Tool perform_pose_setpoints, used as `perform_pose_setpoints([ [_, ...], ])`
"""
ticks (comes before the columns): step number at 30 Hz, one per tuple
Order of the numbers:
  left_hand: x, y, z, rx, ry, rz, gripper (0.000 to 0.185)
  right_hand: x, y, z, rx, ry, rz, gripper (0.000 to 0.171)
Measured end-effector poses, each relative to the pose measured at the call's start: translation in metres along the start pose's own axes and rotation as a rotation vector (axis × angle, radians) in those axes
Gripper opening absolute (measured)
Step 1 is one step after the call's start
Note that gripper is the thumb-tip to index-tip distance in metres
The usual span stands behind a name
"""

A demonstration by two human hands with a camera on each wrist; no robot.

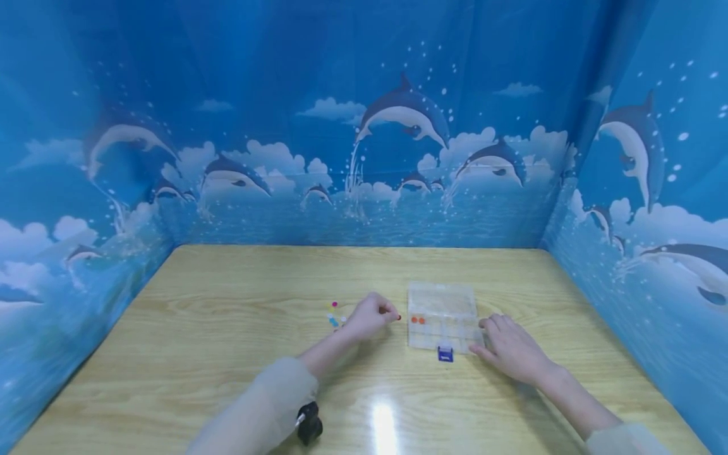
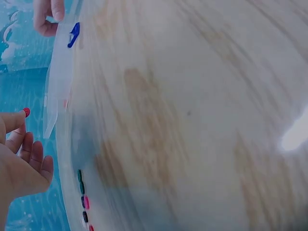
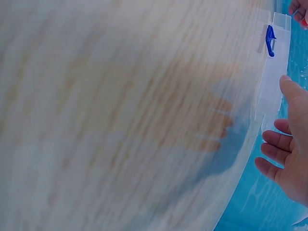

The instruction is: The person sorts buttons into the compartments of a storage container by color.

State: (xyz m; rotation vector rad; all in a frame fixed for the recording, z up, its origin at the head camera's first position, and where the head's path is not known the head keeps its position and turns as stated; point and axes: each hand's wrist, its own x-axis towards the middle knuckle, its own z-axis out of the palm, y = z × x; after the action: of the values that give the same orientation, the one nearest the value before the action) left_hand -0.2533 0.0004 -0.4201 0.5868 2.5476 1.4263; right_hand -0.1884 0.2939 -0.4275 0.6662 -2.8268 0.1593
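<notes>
My left hand [image 1: 368,317] pinches a small red button [image 2: 27,112] between thumb and forefinger, just left of the clear plastic box [image 1: 435,344]; its other fingers are loosely bent. The compartment box lies with its lid [image 1: 440,298] swung back and a blue latch [image 1: 445,354] at the front. Two orange buttons [image 1: 418,320] sit in its left compartments. At the box's right side is my right hand [image 1: 512,349], fingers relaxed and spread, thumb and fingertips at the edge. Whether they press on it, I cannot tell.
Several small coloured buttons [image 1: 333,321] lie scattered on the wooden table [image 1: 227,303] left of the box, partly behind the left hand. A black device [image 1: 309,423] is on the left sleeve. Blue dolphin-print curtains [image 1: 273,215] enclose the table at the back and sides.
</notes>
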Motion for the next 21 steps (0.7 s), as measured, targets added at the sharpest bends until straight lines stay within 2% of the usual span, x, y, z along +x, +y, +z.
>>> perform_pose_setpoints([
  [11, 0.002, 0.01, 0.021, -0.04, -0.064, -0.055, 0.008, 0.0, -0.002, -0.002, 0.012, -0.004, 0.01, 0.046],
  [21, 0.001, 0.013, 0.032, -0.037, -0.044, -0.05, 0.007, 0.0, -0.002, -0.001, 0.017, -0.004, 0.013, 0.045],
])
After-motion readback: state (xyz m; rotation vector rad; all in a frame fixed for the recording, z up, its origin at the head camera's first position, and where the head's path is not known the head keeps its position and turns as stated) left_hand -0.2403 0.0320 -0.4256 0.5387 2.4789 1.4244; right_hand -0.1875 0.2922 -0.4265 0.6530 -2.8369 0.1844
